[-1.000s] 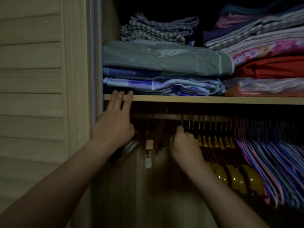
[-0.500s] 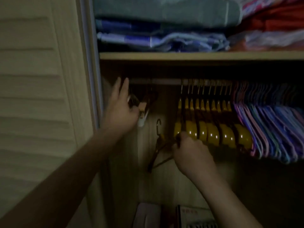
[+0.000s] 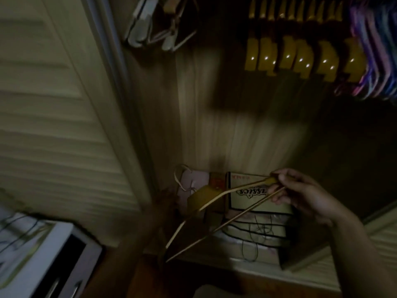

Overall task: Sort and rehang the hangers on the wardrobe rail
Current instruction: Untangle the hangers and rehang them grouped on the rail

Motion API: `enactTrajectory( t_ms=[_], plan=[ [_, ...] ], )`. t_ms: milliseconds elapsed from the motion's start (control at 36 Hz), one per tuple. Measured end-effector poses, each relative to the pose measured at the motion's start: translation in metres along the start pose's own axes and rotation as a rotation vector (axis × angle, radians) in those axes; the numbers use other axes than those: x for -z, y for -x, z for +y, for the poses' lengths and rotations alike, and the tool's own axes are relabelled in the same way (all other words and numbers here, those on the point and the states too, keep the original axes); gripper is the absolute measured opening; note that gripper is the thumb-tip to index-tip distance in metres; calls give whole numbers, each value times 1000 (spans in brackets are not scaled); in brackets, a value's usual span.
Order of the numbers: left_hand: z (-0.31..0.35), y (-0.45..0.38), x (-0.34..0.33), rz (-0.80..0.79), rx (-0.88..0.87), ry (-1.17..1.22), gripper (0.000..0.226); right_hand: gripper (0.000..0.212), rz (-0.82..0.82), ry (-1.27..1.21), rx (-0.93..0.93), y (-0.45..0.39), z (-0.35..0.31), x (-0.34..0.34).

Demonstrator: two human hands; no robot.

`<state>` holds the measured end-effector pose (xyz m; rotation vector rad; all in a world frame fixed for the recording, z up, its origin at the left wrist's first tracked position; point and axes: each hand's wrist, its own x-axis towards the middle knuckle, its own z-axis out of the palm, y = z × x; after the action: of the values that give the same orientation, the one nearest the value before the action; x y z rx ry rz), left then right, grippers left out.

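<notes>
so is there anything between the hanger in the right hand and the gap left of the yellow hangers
Nothing visible does. The right hand holds the wooden hanger low over the boxes; the space up to the gap beside the yellow hangers looks open. The rail itself is out of frame.

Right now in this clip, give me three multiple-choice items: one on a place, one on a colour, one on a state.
1. Where is the thin wooden hanger?
A. On the rail
B. In the right hand, low over the boxes
C. On the white cabinet

2. What colour are the glossy hangers at the top?
A. Yellow
B. Green
C. Black

3. How is the right hand?
A. Flat and empty
B. Pinching the hanger's end
C. Out of view

Answers: 1 B, its fingers hold it above the printed cardboard box; 2 A, they shine yellow; 3 B, the fingers close on the wood.
</notes>
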<state>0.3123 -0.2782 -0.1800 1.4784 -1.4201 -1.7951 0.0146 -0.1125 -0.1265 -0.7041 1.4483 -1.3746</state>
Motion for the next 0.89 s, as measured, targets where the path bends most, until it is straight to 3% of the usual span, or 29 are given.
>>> enactTrajectory(
  t_ms=[111, 222, 361, 444, 611, 750, 889],
  plan=[
    [-8, 5, 17, -154, 34, 312, 36, 32, 67, -190, 10, -8, 20, 5],
    [-21, 16, 17, -157, -115, 296, 54, 21, 122, -398, 40, -18, 43, -7],
    [-30, 25, 15, -109, -210, 308, 71, 32, 69, -720, 21, -26, 61, -32],
    [-25, 28, 13, -85, -233, 204, 75, 31, 103, -752, 16, -30, 64, -52],
    [-44, 32, 8, -89, -250, 189, 65, 36, 191, -758, 45, -36, 53, -73],
    [-56, 35, 13, -139, -279, 231, 48, 28, 238, -734, 37, -41, 46, -80],
    [-45, 31, 24, 27, -460, 127, 23, 30, 169, -722, 55, -45, 44, -90]
  ],
)
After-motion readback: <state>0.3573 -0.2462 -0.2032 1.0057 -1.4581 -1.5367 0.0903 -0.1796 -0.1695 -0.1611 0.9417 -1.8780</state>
